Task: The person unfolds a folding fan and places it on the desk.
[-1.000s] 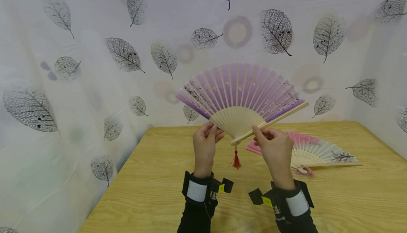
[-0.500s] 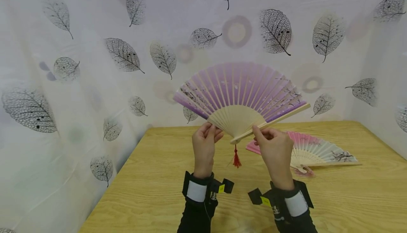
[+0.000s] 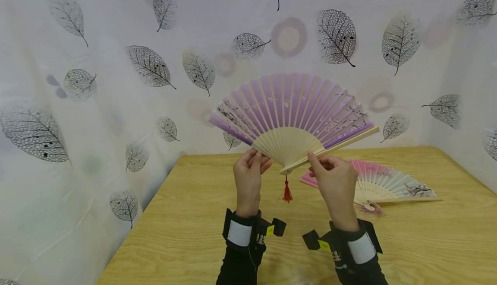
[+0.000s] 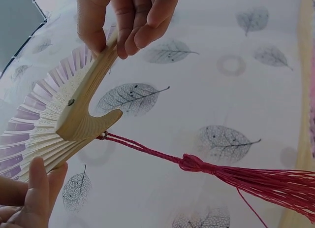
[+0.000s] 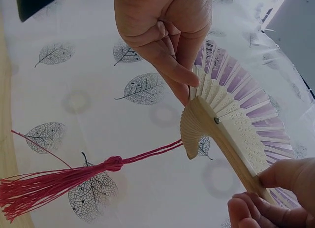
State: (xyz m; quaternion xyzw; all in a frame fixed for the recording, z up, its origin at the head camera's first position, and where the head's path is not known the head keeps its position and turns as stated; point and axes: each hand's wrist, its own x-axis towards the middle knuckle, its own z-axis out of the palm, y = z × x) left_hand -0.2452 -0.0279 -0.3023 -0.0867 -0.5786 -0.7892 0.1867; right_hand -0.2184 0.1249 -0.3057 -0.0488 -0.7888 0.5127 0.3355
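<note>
A purple folding fan (image 3: 289,108) with pale bamboo ribs and a blossom print is held up, spread wide, above the table. At its left edge, my left hand (image 3: 248,179) pinches the lower ribs between thumb and fingers. The thick right guard stick (image 5: 229,151) is pinched by my right hand (image 3: 335,185). Between the hands, a red tassel (image 3: 287,192) hangs from the fan's pivot end. Both wrist views show the curved handle end (image 4: 74,119) and the tassel cord close up.
A pink and pale-green folding fan (image 3: 388,183) lies spread on the wooden table (image 3: 186,229), behind and right of my right hand. A white curtain (image 3: 108,13) with leaf prints surrounds the table at the back and sides.
The purple fan has risen slightly and spread a little wider, its left edge shifting left with my left hand. My right hand stays nearly in place. The pink fan has not moved.
</note>
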